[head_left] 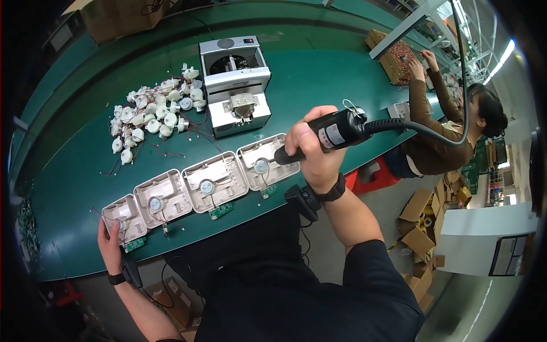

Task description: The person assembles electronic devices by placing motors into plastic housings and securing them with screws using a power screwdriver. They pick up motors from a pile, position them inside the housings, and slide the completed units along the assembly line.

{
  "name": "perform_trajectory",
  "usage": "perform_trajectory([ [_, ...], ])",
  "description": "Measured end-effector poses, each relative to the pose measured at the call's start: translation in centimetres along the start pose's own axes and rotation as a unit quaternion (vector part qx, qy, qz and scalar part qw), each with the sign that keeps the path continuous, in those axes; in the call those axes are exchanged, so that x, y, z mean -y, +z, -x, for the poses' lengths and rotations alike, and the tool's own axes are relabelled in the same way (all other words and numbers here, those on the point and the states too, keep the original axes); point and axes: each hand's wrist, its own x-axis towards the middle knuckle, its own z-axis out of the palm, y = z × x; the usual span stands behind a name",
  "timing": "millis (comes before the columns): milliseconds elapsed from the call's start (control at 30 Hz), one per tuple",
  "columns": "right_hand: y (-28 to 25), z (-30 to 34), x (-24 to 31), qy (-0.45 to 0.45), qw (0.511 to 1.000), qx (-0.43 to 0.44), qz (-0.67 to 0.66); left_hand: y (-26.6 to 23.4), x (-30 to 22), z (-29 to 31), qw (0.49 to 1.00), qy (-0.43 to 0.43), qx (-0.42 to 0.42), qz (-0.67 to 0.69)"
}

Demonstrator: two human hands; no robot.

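Note:
My right hand (322, 165) is wrapped round a black corded electric screwdriver (342, 130), raised over the right end of a row of several off-white plastic housings. Its tip is near the rightmost housing (279, 149); whether they touch I cannot tell. At the other end, my left hand (108, 245) grips the near left corner of the leftmost housing (134, 223), thumb inside by a round part, fingers along the outer wall. Each housing has a round silvery part with thin wires. Small green circuit boards, such as this circuit board (222, 210), lie at some near edges.
A silver-grey screw feeder (237, 85) stands behind the row. To its left is a pile of white round parts (151, 114) with wires. A cardboard box (122, 20) sits far left. At right, a co-worker (444, 125) reaches toward another box (397, 60). The screwdriver's cable (421, 126) loops upward.

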Motion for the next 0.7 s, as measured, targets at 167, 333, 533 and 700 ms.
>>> perform_trajectory([
  [167, 0.1, 0.3, -0.8, 0.003, 1.000, 0.003, 0.014, -0.2, 0.5, -0.2, 1.000, -0.008, 0.005, -0.003],
  [333, -0.4, 0.9, -2.7, -0.055, 0.994, 0.044, 0.080, 0.0, 0.1, 0.1, 1.000, -0.014, 0.003, -0.006],
  [533, 0.1, -0.2, -1.7, -0.032, 0.997, 0.033, 0.056, 0.9, -0.8, 0.3, 1.000, -0.008, -0.006, 0.003],
  [700, -1.3, -3.2, -1.2, -0.028, 0.995, 0.035, 0.084, 3.5, -5.0, 1.3, 1.000, -0.008, -0.010, 0.017],
])
